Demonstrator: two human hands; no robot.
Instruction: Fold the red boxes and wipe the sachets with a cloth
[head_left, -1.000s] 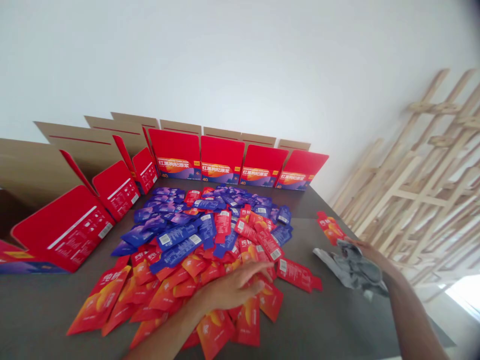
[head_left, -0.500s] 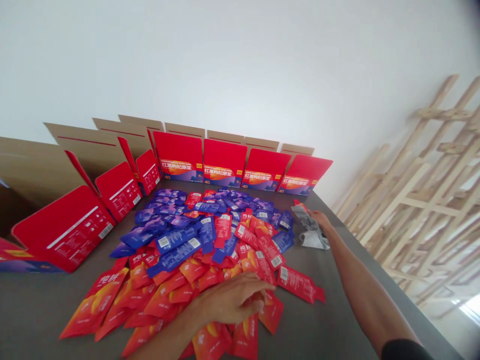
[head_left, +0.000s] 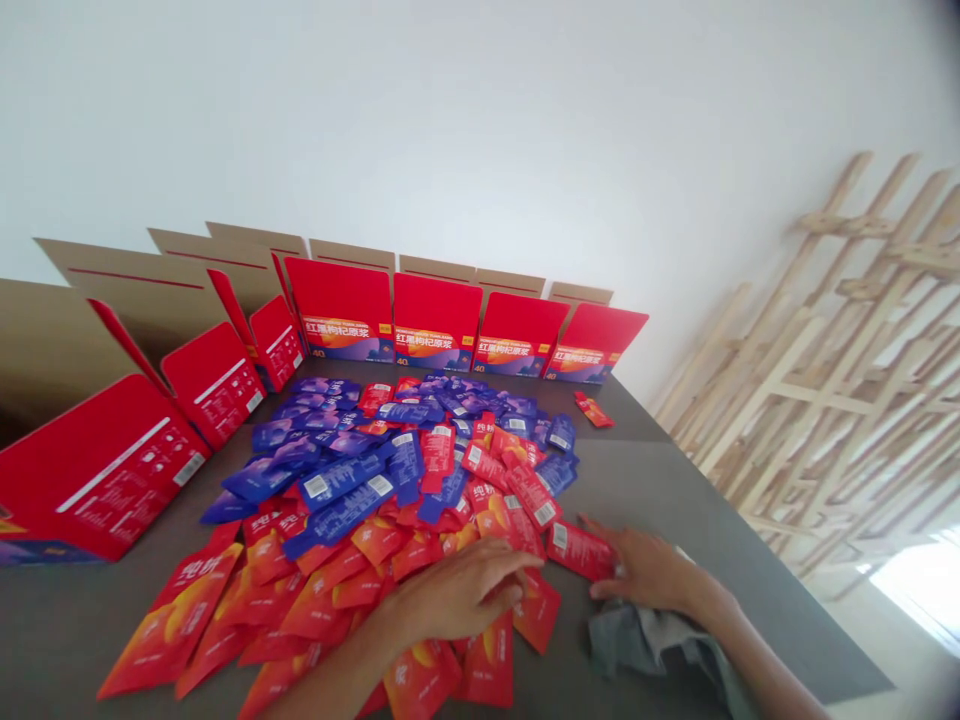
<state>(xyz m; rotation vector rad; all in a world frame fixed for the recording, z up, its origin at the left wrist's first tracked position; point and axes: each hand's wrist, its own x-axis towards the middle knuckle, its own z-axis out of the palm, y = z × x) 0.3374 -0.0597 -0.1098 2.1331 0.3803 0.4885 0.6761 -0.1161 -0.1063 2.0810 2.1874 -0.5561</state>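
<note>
My left hand (head_left: 469,590) rests low over the heap of red-and-orange pouches (head_left: 424,680). Its fingers are loosely bent with the thumb apart, and nothing shows in its grasp. At the heap's right edge, my right hand (head_left: 649,570) reaches over a red pouch (head_left: 576,549) lying barcode up, with fingers and thumb at its end. A crumpled grey cloth (head_left: 637,640) hangs under that palm and wrist, seemingly held by the hidden lower fingers. Blue-purple pouches (head_left: 330,480) lie behind the red ones, some mixed in with them.
Open red cartons (head_left: 439,310) line the table's back edge, and more red cartons (head_left: 217,385) stand along the left. One small red pouch (head_left: 594,409) lies apart at the back right of the grey table (head_left: 637,480). Wooden frames (head_left: 840,380) lean against the wall at right.
My right hand has come back toward me from the far right, bringing the grey cloth along to the red pouch. The spot it left now shows a small red pouch. My left hand has barely moved.
</note>
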